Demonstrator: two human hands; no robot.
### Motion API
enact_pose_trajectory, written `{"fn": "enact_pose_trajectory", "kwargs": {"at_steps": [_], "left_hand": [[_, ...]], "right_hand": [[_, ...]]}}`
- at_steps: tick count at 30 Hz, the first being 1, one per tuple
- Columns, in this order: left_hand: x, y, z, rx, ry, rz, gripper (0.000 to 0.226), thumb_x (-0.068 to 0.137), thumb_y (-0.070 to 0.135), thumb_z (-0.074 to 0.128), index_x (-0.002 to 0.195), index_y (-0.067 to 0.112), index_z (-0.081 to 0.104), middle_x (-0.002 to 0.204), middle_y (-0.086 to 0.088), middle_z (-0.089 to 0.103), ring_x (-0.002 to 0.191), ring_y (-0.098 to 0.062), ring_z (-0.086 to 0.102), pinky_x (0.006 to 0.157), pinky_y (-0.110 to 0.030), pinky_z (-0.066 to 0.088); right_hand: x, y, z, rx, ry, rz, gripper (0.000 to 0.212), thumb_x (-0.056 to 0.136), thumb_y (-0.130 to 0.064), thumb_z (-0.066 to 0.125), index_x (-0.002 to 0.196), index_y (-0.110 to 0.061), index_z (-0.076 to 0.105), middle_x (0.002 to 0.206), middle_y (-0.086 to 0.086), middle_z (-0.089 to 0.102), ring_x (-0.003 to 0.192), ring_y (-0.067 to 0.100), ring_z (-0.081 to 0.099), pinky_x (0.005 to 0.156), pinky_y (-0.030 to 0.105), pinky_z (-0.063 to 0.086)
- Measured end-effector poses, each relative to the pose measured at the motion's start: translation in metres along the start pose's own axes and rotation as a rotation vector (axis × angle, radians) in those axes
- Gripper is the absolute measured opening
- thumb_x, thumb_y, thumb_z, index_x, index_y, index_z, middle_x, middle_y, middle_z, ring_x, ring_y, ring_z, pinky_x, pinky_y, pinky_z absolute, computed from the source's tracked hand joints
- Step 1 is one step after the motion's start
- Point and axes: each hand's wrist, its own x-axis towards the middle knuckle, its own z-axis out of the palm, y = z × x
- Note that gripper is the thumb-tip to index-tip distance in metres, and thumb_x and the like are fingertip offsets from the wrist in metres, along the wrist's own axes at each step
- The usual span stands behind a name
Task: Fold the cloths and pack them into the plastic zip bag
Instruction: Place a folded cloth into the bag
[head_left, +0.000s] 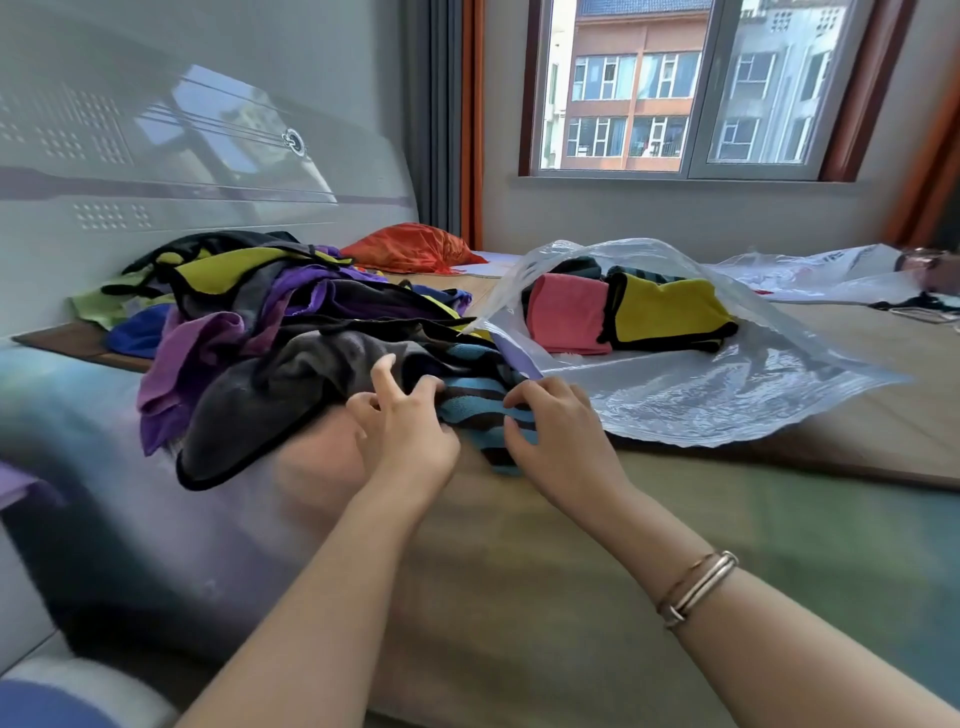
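Observation:
A blue-and-black striped cloth (480, 402) lies at the near edge of a heap of unfolded cloths (270, 312) in purple, grey, yellow and black. My left hand (402, 426) pinches the striped cloth's left side with curled fingers. My right hand (558, 434) grips its right side. To the right a clear plastic zip bag (727, 395) lies open on the bed. Inside it are a folded pink cloth (566, 314) and a folded yellow cloth with black trim (670, 314).
A grey cloth (260, 400) hangs over the bed's near left side. An orange cloth (415, 249) lies at the back by the curtain. Another plastic bag (831, 275) lies at the far right. The headboard (156, 156) rises on the left, a window behind.

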Motion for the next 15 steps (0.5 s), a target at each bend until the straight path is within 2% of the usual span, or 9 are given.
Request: {"fn": "enact_pose_trajectory", "kwargs": {"at_steps": [3, 5, 7, 9, 11, 13, 15], "left_hand": [[0.011, -0.011, 0.003, 0.017, 0.020, -0.024, 0.041, 0.091, 0.017, 0.052, 0.131, 0.027, 0.051, 0.158, -0.001, -0.002, 0.129, -0.035, 0.022, 0.108, -0.040, 0.031], [0.023, -0.016, 0.006, -0.048, -0.059, -0.015, 0.046, 0.095, 0.018, 0.049, 0.140, 0.013, 0.045, 0.161, -0.007, 0.010, 0.139, -0.033, 0.024, 0.113, -0.034, 0.024], [0.029, -0.015, 0.006, -0.187, -0.073, 0.002, 0.044, 0.095, 0.012, 0.049, 0.138, 0.001, 0.046, 0.152, -0.013, 0.035, 0.137, -0.028, 0.035, 0.110, -0.030, 0.026], [0.028, -0.012, 0.001, -0.362, 0.005, 0.014, 0.037, 0.093, 0.005, 0.050, 0.128, -0.001, 0.056, 0.134, -0.013, 0.056, 0.125, -0.026, 0.050, 0.103, -0.027, 0.035], [0.020, -0.003, -0.011, -0.581, 0.037, 0.021, 0.030, 0.090, -0.002, 0.049, 0.114, 0.003, 0.066, 0.111, -0.008, 0.068, 0.105, -0.017, 0.062, 0.089, -0.017, 0.045], [0.009, 0.010, -0.024, -0.815, -0.035, 0.038, 0.031, 0.088, -0.009, 0.045, 0.098, 0.005, 0.071, 0.090, -0.003, 0.070, 0.082, -0.005, 0.065, 0.072, -0.008, 0.047], [-0.003, 0.025, -0.033, -1.009, -0.175, 0.040, 0.034, 0.088, -0.011, 0.043, 0.083, 0.004, 0.072, 0.077, -0.004, 0.070, 0.068, -0.006, 0.064, 0.064, -0.013, 0.050]], "right_hand": [[0.001, -0.010, 0.010, 0.101, 0.019, -0.004, 0.018, 0.090, -0.019, 0.055, 0.105, -0.016, 0.064, 0.107, 0.000, 0.056, 0.104, 0.018, 0.050, 0.090, 0.031, 0.042], [0.001, -0.016, 0.012, 0.219, -0.008, 0.036, 0.016, 0.091, -0.019, 0.054, 0.100, -0.016, 0.066, 0.095, -0.006, 0.055, 0.087, 0.012, 0.055, 0.079, 0.024, 0.043], [0.000, -0.021, 0.012, 0.356, -0.060, 0.124, 0.016, 0.093, -0.021, 0.052, 0.095, -0.016, 0.067, 0.083, -0.009, 0.058, 0.075, 0.010, 0.060, 0.072, 0.027, 0.047], [0.003, -0.022, 0.013, 0.529, -0.127, 0.255, 0.023, 0.096, -0.028, 0.048, 0.093, -0.015, 0.067, 0.087, -0.002, 0.068, 0.080, 0.013, 0.066, 0.075, 0.032, 0.051], [0.007, -0.024, 0.014, 0.759, -0.199, 0.405, 0.034, 0.099, -0.039, 0.043, 0.098, -0.015, 0.067, 0.102, 0.002, 0.070, 0.091, 0.013, 0.066, 0.083, 0.033, 0.050], [0.011, -0.028, 0.012, 0.971, -0.236, 0.548, 0.043, 0.099, -0.050, 0.037, 0.103, -0.019, 0.067, 0.104, 0.000, 0.070, 0.096, 0.016, 0.064, 0.082, 0.034, 0.051], [0.015, -0.030, 0.005, 1.286, -0.223, 0.651, 0.046, 0.097, -0.054, 0.036, 0.098, -0.019, 0.067, 0.092, 0.002, 0.070, 0.088, 0.019, 0.065, 0.073, 0.034, 0.052]]}}
